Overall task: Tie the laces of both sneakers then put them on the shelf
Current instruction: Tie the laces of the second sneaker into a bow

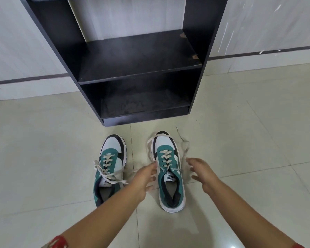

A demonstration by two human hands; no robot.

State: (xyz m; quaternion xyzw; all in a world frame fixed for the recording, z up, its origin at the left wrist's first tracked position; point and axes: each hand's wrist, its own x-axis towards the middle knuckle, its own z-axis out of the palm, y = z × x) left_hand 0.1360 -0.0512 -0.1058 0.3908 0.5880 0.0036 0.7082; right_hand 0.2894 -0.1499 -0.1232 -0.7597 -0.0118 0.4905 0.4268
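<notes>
Two teal, white and black sneakers stand side by side on the floor, toes toward the shelf. The left sneaker [109, 167] has its cream laces knotted in a bow across the tongue. The right sneaker [169, 174] has loose laces [150, 142] trailing around its toe and right side. My left hand [147, 176] is at the right sneaker's left side, fingers spread near a lace. My right hand [200, 171] hovers at its right side, fingers apart, beside the other loose lace. Neither hand clearly grips anything.
A dark shelf unit [138, 72] stands just beyond the sneakers with a middle board and a dusty bottom board [143, 104]. It backs onto a pale wall [16, 42]. Light floor tiles [43, 149] surround the shoes.
</notes>
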